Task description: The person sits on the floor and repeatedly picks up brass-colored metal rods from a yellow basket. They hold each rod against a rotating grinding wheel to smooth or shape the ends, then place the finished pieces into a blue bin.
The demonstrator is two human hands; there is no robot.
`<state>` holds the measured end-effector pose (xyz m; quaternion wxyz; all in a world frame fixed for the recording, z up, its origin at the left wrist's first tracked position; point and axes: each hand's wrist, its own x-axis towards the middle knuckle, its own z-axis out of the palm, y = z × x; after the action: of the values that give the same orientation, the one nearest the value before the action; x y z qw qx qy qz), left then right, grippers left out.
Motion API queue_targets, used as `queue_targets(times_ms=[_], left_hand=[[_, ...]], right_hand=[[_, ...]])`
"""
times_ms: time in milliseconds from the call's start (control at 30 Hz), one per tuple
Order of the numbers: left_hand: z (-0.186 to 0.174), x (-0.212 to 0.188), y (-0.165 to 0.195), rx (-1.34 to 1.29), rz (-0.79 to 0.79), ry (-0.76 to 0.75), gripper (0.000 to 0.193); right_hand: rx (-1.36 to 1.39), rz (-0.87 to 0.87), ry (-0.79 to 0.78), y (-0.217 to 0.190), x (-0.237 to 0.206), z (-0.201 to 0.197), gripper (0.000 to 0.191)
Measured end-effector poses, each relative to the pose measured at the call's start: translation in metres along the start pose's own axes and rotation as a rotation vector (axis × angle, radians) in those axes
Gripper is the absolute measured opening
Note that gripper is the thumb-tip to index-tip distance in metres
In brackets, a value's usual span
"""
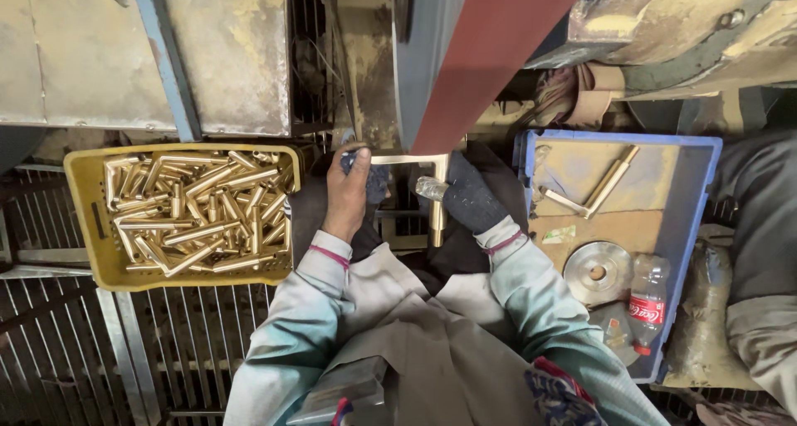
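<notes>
An L-shaped brass pipe piece (415, 160) is held up against the red sanding belt (490, 52) of a machine. My left hand (349, 189), bare at the back with a dark cloth at the fingertips, grips the piece's horizontal arm at its left end. My right hand (469, 195), in a dark glove, grips the vertical leg (437, 222), which points down toward my lap. Both sleeves are pale blue-grey with pink cuffs.
A yellow crate (83, 227) at my left holds several brass pipe pieces (199, 214). A blue tray (701, 193) at my right holds two brass pieces (594, 192), a metal disc (598, 272) and a plastic bottle (647, 301). Metal grating lies below. Another person's sleeve (760, 310) is at far right.
</notes>
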<state>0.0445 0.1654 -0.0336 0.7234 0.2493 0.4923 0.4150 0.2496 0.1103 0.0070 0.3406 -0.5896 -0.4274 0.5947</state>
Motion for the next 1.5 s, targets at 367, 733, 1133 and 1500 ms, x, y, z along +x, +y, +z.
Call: queue_targets(times_ms=[367, 733, 1133, 1500], left_hand=[[0.014, 0.020, 0.017, 0.025, -0.197, 0.046, 0.042], [0.009, -0.023, 0.018, 0.134, 0.280, -0.121, 0.052], [-0.038, -0.143, 0.048, 0.645, 0.584, 0.006, 0.058], [-0.085, -0.161, -0.004, 1.154, 0.623, 0.101, 0.063]], right_hand=[[0.157, 0.200, 0.043, -0.008, 0.012, 0.002, 0.030], [-0.189, -0.176, 0.211, -0.027, -0.020, 0.010, 0.043], [-0.256, -0.578, 0.385, -0.014, -0.144, 0.040, 0.052], [-0.345, -0.677, 0.463, -0.019, -0.176, 0.048, 0.054]])
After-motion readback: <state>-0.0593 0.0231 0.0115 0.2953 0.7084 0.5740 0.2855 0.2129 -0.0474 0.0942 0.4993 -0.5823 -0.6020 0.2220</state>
